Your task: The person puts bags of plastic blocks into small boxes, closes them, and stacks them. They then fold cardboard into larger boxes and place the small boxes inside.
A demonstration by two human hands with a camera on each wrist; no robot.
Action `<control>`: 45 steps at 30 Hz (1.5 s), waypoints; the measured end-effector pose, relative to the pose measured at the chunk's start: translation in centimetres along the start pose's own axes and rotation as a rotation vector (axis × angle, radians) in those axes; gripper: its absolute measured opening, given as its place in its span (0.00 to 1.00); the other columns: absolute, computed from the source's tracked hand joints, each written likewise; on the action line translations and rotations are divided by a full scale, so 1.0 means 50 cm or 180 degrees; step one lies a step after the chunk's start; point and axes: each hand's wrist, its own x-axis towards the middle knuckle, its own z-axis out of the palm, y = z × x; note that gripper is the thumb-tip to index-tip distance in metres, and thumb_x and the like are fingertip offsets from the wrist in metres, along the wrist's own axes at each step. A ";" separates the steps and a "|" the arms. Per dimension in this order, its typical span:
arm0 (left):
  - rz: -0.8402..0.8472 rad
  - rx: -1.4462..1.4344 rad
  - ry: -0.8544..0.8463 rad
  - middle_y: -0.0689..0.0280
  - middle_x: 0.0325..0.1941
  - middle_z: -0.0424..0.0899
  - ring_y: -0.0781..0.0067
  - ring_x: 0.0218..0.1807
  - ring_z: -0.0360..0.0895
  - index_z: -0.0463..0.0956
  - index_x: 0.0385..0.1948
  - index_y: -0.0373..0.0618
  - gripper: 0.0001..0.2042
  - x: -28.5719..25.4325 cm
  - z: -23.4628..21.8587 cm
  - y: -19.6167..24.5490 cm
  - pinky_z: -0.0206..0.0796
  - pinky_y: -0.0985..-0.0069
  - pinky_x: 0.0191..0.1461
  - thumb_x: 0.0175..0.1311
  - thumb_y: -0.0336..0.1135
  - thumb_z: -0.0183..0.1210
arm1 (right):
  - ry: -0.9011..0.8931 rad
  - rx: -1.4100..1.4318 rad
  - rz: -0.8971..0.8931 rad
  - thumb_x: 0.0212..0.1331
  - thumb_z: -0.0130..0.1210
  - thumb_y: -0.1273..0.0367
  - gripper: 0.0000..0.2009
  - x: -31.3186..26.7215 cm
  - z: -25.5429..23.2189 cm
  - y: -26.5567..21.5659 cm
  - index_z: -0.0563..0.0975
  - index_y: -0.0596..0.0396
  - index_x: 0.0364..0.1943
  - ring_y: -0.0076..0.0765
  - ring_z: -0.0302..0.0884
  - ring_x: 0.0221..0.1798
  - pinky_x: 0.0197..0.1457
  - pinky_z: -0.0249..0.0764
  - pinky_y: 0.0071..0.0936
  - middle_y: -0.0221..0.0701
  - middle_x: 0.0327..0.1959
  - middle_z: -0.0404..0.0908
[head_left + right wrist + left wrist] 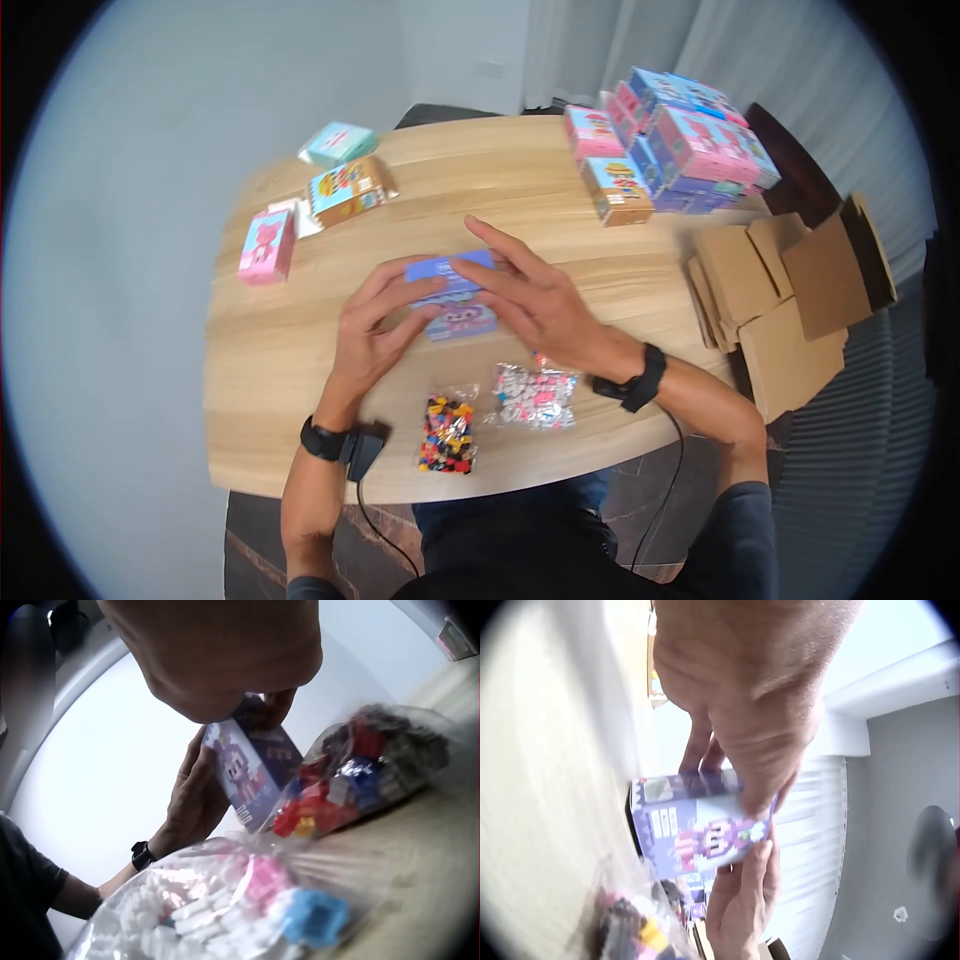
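A small purple box point(465, 320) with a pixel-style cartoon figure on its front stands on the table between both hands. My left hand point(378, 325) grips its left side, thumb on the front and fingers behind. The right hand point(550, 305) holds the opposite side, with its fingers over the top edge. In the left wrist view the box's printed face point(705, 836) shows between the two hands. Closer to the body lie a clear bag of multicoloured bricks point(447, 435) and a clear bag of mostly white and pink bricks point(535, 398).
A pink box point(266, 247), a brown burger-print box point(345, 190) and a mint box point(340, 144) sit at the back left. Several boxes form a stack point(700, 140) at the back right. Opened brown cardboard cartons point(790, 290) stand at the right edge.
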 end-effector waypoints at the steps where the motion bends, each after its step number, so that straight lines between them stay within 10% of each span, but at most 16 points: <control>1: 0.0072 -0.0050 -0.0026 0.58 0.61 0.82 0.68 0.58 0.82 0.85 0.54 0.41 0.16 -0.004 0.009 -0.001 0.76 0.72 0.59 0.65 0.22 0.66 | 0.0044 -0.0079 0.0013 0.63 0.65 0.70 0.28 0.007 0.004 -0.015 0.76 0.45 0.69 0.52 0.74 0.67 0.61 0.78 0.44 0.45 0.79 0.60; 3: -0.1031 -0.0851 0.1086 0.61 0.60 0.82 0.78 0.56 0.80 0.83 0.57 0.40 0.17 -0.016 0.023 0.003 0.78 0.76 0.56 0.67 0.22 0.66 | 0.0509 -0.1178 -0.0112 0.55 0.71 0.62 0.39 0.023 0.021 -0.051 0.68 0.47 0.74 0.60 0.65 0.73 0.65 0.71 0.52 0.51 0.81 0.54; 6: -0.1629 -0.1304 0.1321 0.63 0.61 0.80 0.84 0.56 0.77 0.76 0.65 0.39 0.19 -0.002 0.040 0.053 0.78 0.78 0.54 0.74 0.28 0.60 | 0.0115 -0.1512 -0.0136 0.49 0.73 0.59 0.47 0.021 0.049 -0.079 0.63 0.50 0.76 0.66 0.59 0.75 0.68 0.66 0.58 0.54 0.80 0.51; 10: -0.1108 -0.1623 0.0800 0.55 0.77 0.62 0.67 0.62 0.79 0.64 0.73 0.38 0.23 -0.008 0.045 0.041 0.78 0.69 0.62 0.83 0.39 0.47 | 0.0334 -0.1709 -0.0095 0.51 0.68 0.67 0.40 0.033 0.030 -0.044 0.68 0.53 0.73 0.66 0.65 0.72 0.68 0.68 0.54 0.56 0.77 0.58; 20: -0.1126 -0.0519 0.1034 0.57 0.67 0.75 0.68 0.60 0.80 0.82 0.53 0.41 0.10 -0.026 0.050 -0.052 0.76 0.73 0.61 0.76 0.29 0.57 | 0.0906 -0.4371 0.0975 0.62 0.58 0.51 0.33 0.189 -0.265 0.364 0.72 0.57 0.67 0.65 0.67 0.69 0.69 0.66 0.62 0.51 0.71 0.69; 25: -0.0707 0.0075 0.1154 0.54 0.65 0.77 0.59 0.61 0.80 0.83 0.51 0.41 0.10 -0.015 0.007 -0.049 0.74 0.69 0.60 0.72 0.27 0.59 | 0.0956 -0.4127 0.1483 0.67 0.55 0.50 0.29 0.174 -0.265 0.450 0.76 0.59 0.62 0.62 0.68 0.71 0.69 0.65 0.64 0.52 0.71 0.70; 34: -0.1074 0.3291 0.2037 0.42 0.68 0.73 0.42 0.72 0.68 0.66 0.69 0.39 0.35 0.008 -0.185 -0.145 0.61 0.55 0.73 0.63 0.45 0.69 | -0.0348 -0.2269 0.0380 0.65 0.57 0.67 0.20 0.139 -0.129 0.080 0.79 0.65 0.57 0.60 0.76 0.65 0.70 0.71 0.48 0.53 0.65 0.77; 37: -0.2068 0.3839 0.1134 0.37 0.70 0.69 0.40 0.72 0.68 0.59 0.74 0.37 0.46 0.022 -0.269 -0.172 0.64 0.56 0.71 0.58 0.54 0.70 | -0.0443 -0.1828 0.0248 0.64 0.60 0.68 0.20 0.098 -0.100 -0.010 0.78 0.65 0.57 0.58 0.78 0.64 0.66 0.75 0.46 0.53 0.64 0.78; 39: -0.3322 0.2415 0.0201 0.35 0.72 0.66 0.37 0.73 0.66 0.54 0.75 0.34 0.49 0.037 -0.306 -0.169 0.68 0.58 0.69 0.58 0.57 0.67 | -0.0464 -0.1523 0.0406 0.63 0.61 0.68 0.21 0.073 -0.092 -0.051 0.78 0.65 0.57 0.58 0.78 0.64 0.64 0.76 0.44 0.52 0.64 0.78; 41: -0.3135 0.2400 0.0588 0.36 0.69 0.68 0.38 0.67 0.71 0.52 0.75 0.32 0.49 0.015 -0.296 -0.131 0.70 0.59 0.65 0.56 0.48 0.69 | -0.0468 -0.1233 0.0558 0.62 0.63 0.68 0.21 0.060 -0.099 -0.093 0.79 0.65 0.57 0.57 0.78 0.64 0.63 0.78 0.43 0.52 0.64 0.78; 45: -0.0854 0.2970 0.1417 0.41 0.62 0.70 0.40 0.60 0.71 0.51 0.76 0.34 0.50 -0.008 -0.192 0.022 0.70 0.56 0.60 0.50 0.36 0.72 | -0.0305 0.0017 0.1189 0.66 0.65 0.64 0.31 0.063 -0.084 -0.147 0.68 0.61 0.70 0.54 0.81 0.61 0.59 0.80 0.38 0.50 0.68 0.74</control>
